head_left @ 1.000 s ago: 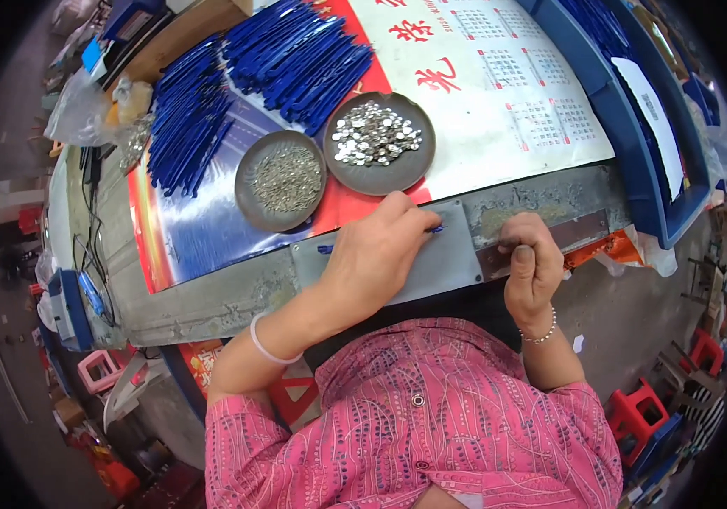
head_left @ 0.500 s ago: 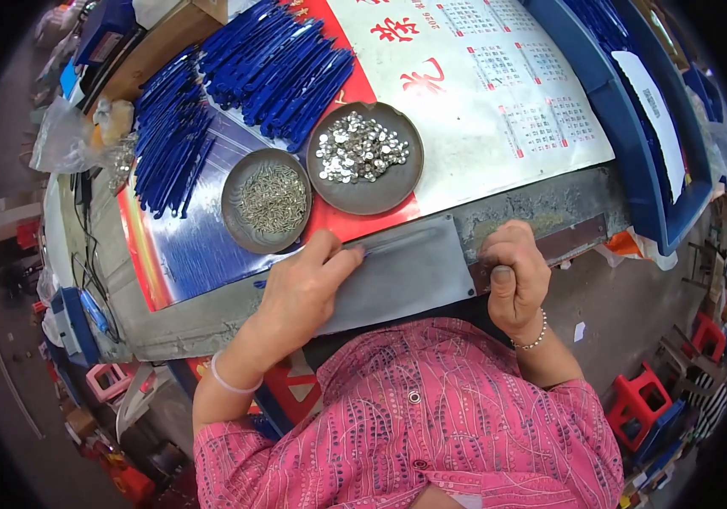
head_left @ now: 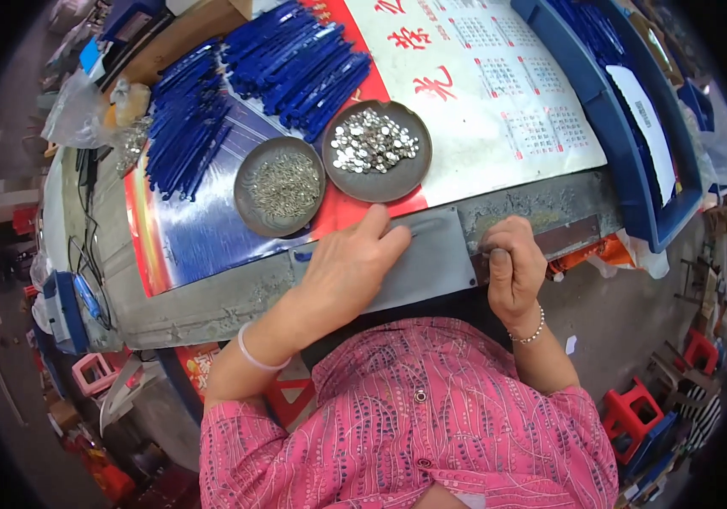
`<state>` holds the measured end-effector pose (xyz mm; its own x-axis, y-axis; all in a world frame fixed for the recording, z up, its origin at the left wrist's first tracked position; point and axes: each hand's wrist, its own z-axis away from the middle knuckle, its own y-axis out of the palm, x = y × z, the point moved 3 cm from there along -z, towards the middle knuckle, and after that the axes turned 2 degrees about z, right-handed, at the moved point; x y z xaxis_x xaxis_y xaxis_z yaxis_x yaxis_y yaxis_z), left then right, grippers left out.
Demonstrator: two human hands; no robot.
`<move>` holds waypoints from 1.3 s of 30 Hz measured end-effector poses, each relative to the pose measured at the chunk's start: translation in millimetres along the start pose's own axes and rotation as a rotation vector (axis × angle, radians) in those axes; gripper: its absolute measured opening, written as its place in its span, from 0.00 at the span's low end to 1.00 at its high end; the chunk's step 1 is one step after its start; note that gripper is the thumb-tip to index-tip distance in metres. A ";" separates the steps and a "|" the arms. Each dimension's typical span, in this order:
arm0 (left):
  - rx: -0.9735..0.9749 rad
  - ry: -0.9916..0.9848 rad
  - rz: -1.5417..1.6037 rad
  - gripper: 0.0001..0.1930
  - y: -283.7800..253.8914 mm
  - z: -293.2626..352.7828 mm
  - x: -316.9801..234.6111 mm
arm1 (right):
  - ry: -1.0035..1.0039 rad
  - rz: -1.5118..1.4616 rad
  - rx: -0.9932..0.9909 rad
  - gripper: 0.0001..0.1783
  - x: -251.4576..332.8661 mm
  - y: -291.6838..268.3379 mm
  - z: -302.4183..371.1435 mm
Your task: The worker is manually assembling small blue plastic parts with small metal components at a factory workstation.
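My left hand is closed in a pinch over a grey metal plate at the table's front edge. A blue end of a slim piece sticks out on its left side; the rest is hidden under the hand. My right hand is curled at the plate's right end, thumb pressed to the fingers; what it grips, if anything, cannot be made out. Beyond the left hand stand a round dish of small metal pins and another dish of shiny silver discs.
Slim blue pieces lie in two heaps, one nearer and one farther. A calendar sheet covers much of the table. On the right is a blue bin; on the left, a clear plastic bag. Red stools stand on the floor.
My left hand has moved right and slightly away across the plate, the blue end moving with it. My right hand stays nearly in place. The whole view has shifted slightly.
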<state>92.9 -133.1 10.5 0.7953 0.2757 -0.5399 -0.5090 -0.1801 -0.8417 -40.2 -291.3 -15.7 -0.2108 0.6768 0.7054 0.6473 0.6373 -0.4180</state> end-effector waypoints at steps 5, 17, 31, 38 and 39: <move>-0.244 0.008 0.311 0.13 -5.2 36.7 6.2 | 0.022 -0.021 0.041 0.05 19.2 6.7 1.9; -0.561 -0.334 1.688 0.13 12.0 85.3 -19.4 | 0.125 -0.303 0.357 0.07 78.9 68.0 -18.3; -0.772 -0.100 1.275 0.14 25.5 93.7 -40.6 | -0.039 -0.306 0.263 0.09 93.3 81.2 -22.7; -0.827 -0.103 1.399 0.13 46.0 96.4 -43.9 | -0.163 -0.161 0.174 0.12 91.1 81.4 -10.0; -0.842 -0.090 1.443 0.14 47.8 96.0 -42.9 | -0.140 -0.136 0.190 0.12 90.6 81.8 -8.7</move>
<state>2.9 -62.9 -6.8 -0.1715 -0.5118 -0.8418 -0.4265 -0.7317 0.5317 0.0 -181.2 18.9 -0.3939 0.6161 0.6821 0.4602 0.7746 -0.4338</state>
